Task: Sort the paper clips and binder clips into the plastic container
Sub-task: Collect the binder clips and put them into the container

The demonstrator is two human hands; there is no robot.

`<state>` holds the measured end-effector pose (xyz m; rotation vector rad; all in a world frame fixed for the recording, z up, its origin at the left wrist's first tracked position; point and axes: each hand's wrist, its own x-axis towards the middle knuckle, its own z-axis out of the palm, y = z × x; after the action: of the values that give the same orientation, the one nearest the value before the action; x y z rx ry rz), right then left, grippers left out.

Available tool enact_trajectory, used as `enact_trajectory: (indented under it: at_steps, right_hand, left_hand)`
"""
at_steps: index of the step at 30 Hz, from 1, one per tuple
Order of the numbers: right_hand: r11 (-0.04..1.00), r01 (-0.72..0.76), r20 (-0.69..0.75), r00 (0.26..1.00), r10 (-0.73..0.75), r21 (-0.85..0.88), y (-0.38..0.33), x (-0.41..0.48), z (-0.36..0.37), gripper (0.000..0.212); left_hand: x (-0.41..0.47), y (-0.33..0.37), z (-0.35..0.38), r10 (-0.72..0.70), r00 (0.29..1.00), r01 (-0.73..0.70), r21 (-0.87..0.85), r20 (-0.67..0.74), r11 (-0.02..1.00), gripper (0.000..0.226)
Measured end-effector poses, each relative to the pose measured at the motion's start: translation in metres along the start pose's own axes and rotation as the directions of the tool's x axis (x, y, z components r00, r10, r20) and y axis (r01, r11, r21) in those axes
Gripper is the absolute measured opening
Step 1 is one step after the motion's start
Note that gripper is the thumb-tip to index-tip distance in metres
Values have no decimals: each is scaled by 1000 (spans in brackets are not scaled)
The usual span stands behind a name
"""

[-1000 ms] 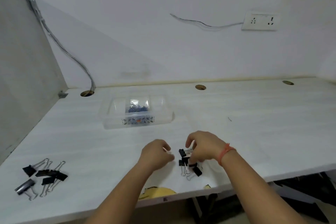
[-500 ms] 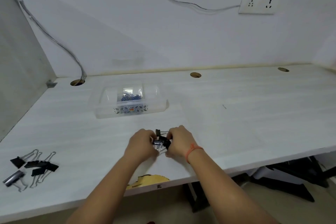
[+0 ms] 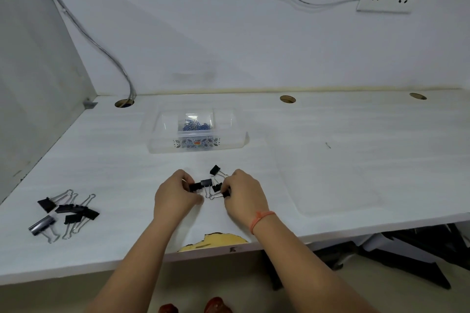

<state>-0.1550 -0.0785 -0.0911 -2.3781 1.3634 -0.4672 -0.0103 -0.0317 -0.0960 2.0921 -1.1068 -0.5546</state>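
Now your left hand [image 3: 175, 197] and right hand [image 3: 245, 193], fingers curled, each pinch black binder clips [image 3: 206, 182] on the desk [image 3: 330, 160].

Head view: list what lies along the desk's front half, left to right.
Loose binder clip pile → left hand → small binder clips → right hand.

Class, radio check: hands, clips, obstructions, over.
Left hand pinching binder clip; right hand pinching second clip. Blue paper clips in container middle. Loose clip lies toward container.
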Motion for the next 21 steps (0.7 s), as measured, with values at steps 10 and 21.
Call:
enact_trajectory:
  at_steps: [10,21]
  right_hand:
    - [983,116,79,991,-105,-143,-5,5,14,31]
    - [995,99,160,983,-93,-27,2,17,-1,23]
  left_hand:
    - [6,4,-13,-291,927,375,-631,238,679,24]
    - [31,11,8,12,998,-16,75,54,997,22]
